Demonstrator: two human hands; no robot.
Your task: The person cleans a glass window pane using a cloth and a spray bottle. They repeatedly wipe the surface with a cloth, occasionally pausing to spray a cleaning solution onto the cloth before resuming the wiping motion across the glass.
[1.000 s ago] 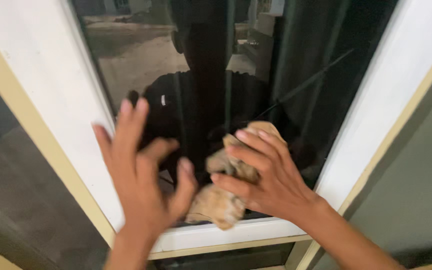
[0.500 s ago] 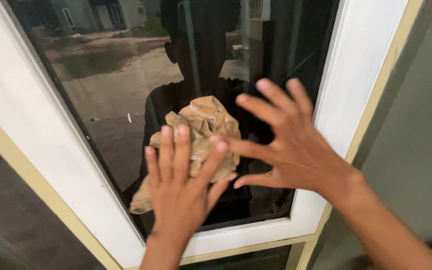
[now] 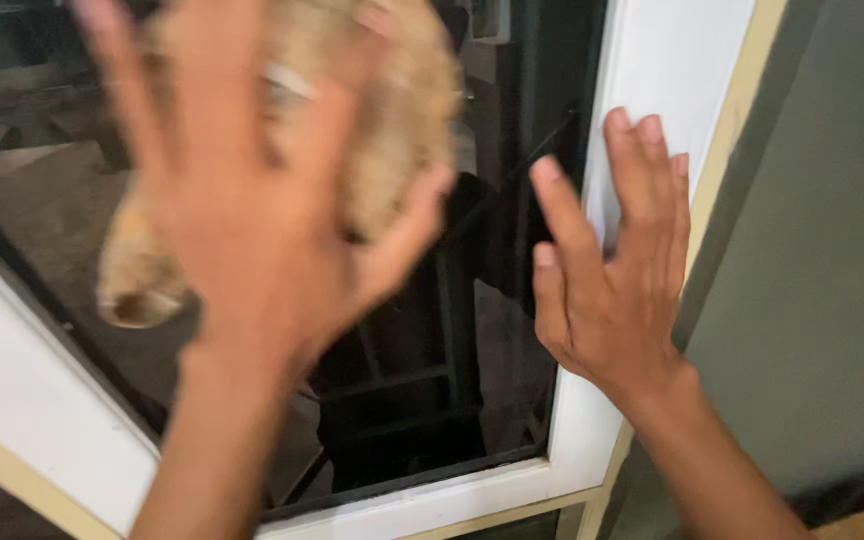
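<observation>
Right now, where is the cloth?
In the head view, the tan cloth is upper left, pressed against the window glass under the left hand, well left of the right hand.

Tan, crumpled cloth (image 3: 392, 110) upper left of frame. White window frame (image 3: 657, 70) with beige outer edge. Dark glass pane (image 3: 422, 360), centre. Grey-green wall (image 3: 822, 260) at right.

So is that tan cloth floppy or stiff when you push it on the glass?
Probably floppy: the cloth bunches into soft folds under the left hand. It looks light, since flat fingers alone pin it to the glass. It would likely drop if let go. The right hand rests on the white frame.
</observation>
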